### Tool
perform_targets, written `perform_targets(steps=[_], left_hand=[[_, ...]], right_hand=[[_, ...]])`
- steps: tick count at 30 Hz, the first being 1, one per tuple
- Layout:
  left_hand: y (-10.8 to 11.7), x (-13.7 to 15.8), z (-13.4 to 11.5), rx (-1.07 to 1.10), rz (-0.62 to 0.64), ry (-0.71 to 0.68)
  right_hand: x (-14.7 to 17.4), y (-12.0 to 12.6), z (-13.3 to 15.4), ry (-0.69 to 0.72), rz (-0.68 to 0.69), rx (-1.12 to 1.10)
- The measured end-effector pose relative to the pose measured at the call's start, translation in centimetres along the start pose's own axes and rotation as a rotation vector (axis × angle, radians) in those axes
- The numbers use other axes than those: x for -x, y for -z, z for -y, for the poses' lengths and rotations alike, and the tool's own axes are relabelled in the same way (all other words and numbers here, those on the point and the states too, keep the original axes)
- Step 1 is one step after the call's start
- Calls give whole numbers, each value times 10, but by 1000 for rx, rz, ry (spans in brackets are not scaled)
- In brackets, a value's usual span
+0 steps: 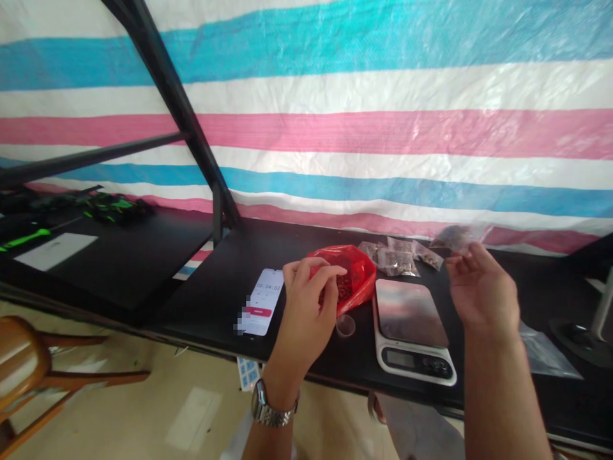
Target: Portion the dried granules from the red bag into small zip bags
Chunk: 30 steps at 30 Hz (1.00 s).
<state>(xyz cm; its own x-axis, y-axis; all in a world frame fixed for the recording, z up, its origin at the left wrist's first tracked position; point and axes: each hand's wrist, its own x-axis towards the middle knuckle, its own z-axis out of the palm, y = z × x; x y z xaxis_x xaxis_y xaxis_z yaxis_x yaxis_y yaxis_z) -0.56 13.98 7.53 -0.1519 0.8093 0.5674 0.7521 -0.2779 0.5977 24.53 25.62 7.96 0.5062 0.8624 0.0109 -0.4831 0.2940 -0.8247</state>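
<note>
1. hovering at the mouth of a crumpled red bag [364,287], your left hand [306,306] had its fingers loosely bent, with thumb and forefinger apart; whether any fingertip touched the bag or pinched something, the view could not tell.

2. your right hand [483,291] was raised at the right, beyond the scale, its fingertips closed on a clear packet [453,237]. the packet was blurred, but something dark showed inside; whether it was sealed could not be told.

3. what looked done: several filled packets [397,260] lay in a loose group on the black table [205,306], behind the scale and just beside the red bag. they were see-through, with small brownish contents, and some overlapped, so an exact count was not safe.

4. what looked left: the red bag stood open and held a good amount of small dark red pieces [342,291]. flat clear plastic [546,351], perhaps unused bags, lay near your right forearm. judging by both, you seemed partway along, not finished.

5. between your hands sat a white scale [414,364] with a shiny metal pan; its display was too faint to read. a small clear round cup [345,326] stood just in front of the red bag.

6. to the left of your left hand lay a phone [263,303], its screen showing what looked like a timer.
</note>
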Motion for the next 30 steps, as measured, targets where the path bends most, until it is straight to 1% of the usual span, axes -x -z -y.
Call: perform_targets(steps=[1,3,8,10,13,17,19,21,24,26,30], left_hand=[[0,-1,0,22,-1,-14],[0,-2,-1,84,2,-39],[-4,-5,-6,186,-12,-72],[-5,-5,-9,196,2,-74],[-6,-5,-13,198,10,-64],[-9,-3,-16,185,12,5],[-9,-2,-16,216,39,81],[-7,-3,-16,296,67,170],[-1,-4,-14,432,108,272],[3,-4,-12,474,168,307],[6,-4,-4,538,281,349]], right_hand=[[6,-5,0,-20,72,-42],[18,-12,-5,-53,193,-56],[41,-26,-18,-224,463,31],[50,-30,-18,-289,556,63],[65,-36,-16,-359,654,87],[82,-41,-14,-426,762,111],[88,-43,-13,-450,821,120],[94,-44,-13,-474,897,131],[101,-45,-13,-467,999,166],[106,-46,-14,-413,1031,212],[112,-47,-15,-268,1041,368]])
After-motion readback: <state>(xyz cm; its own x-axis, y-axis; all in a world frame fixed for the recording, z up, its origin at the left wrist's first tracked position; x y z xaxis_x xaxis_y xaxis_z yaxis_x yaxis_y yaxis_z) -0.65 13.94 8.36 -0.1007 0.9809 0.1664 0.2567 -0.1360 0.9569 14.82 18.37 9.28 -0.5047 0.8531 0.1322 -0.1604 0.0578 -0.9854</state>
